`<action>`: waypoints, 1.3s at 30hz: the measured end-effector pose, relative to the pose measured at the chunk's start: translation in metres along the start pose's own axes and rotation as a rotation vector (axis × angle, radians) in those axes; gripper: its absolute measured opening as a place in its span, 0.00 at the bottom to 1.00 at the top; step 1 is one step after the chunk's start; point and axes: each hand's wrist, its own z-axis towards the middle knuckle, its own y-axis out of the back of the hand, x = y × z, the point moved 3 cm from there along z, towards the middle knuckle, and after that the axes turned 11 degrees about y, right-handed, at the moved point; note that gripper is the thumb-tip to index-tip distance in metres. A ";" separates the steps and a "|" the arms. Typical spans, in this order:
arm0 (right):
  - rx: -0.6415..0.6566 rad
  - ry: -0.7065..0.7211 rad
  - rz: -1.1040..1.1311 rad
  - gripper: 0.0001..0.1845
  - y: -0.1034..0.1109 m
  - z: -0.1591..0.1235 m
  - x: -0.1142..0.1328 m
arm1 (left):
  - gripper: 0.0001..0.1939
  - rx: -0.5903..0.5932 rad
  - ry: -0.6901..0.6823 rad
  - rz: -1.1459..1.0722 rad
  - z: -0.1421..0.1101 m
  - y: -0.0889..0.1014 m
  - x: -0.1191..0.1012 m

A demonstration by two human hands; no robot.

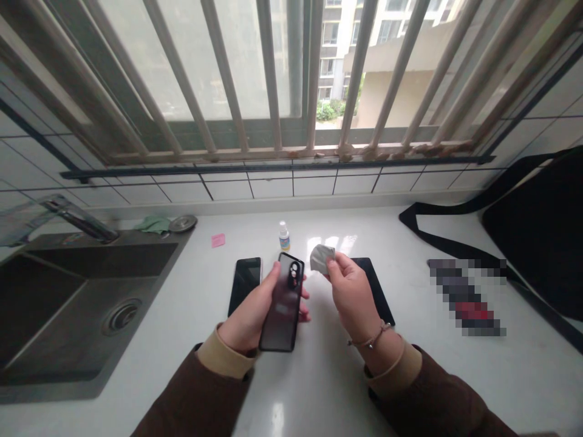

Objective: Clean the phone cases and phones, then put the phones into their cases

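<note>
My left hand (pixel 252 315) is closed around a black phone (pixel 283 303), held above the white counter with its back and camera facing me. My right hand (pixel 353 294) pinches a small grey cloth (pixel 321 257) just right of the phone's top. Under the hands lie another phone (pixel 245 283), screen up, on the left and a dark tablet-like slab (pixel 376 285) on the right, partly hidden by my right hand. A small white bottle (pixel 284 236) stands behind them.
A steel sink (pixel 82 303) with a tap (pixel 77 218) fills the left. A pink note (pixel 218 240), a green rag (pixel 155 224) and a drain lid (pixel 183 223) lie at the back. A black bag with a strap (pixel 537 243) and a blurred object (pixel 469 297) sit right.
</note>
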 end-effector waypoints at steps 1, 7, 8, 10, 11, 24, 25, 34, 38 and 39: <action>0.013 0.057 -0.075 0.21 0.001 0.000 0.004 | 0.30 0.067 0.070 0.028 -0.001 -0.004 0.004; 0.186 0.256 -0.245 0.17 -0.010 -0.015 0.021 | 0.35 -0.001 0.170 0.187 0.003 0.002 0.018; 0.215 0.311 -0.256 0.18 -0.012 -0.017 0.024 | 0.35 -0.015 0.173 0.212 0.004 0.004 0.019; 0.272 0.414 -0.256 0.19 -0.016 -0.020 0.027 | 0.35 -0.024 0.168 0.246 0.004 0.004 0.019; 0.294 0.449 -0.254 0.20 -0.016 -0.020 0.029 | 0.35 -0.027 0.162 0.258 0.003 0.003 0.018; 0.289 0.290 -0.459 0.15 -0.009 -0.008 0.021 | 0.29 0.021 0.144 0.135 -0.002 0.002 0.008; 0.303 0.324 -0.457 0.15 -0.010 -0.010 0.021 | 0.31 0.015 0.188 0.172 -0.001 0.003 0.010; 0.372 0.635 -0.389 0.19 -0.018 -0.017 0.023 | 0.39 -0.064 0.331 0.258 0.007 0.012 0.021; 0.369 0.675 -0.430 0.20 -0.018 -0.017 0.025 | 0.37 -0.031 0.298 0.191 0.005 0.007 0.018; 0.351 0.692 -0.439 0.21 -0.017 -0.016 0.027 | 0.34 -0.010 0.272 0.162 0.003 0.005 0.016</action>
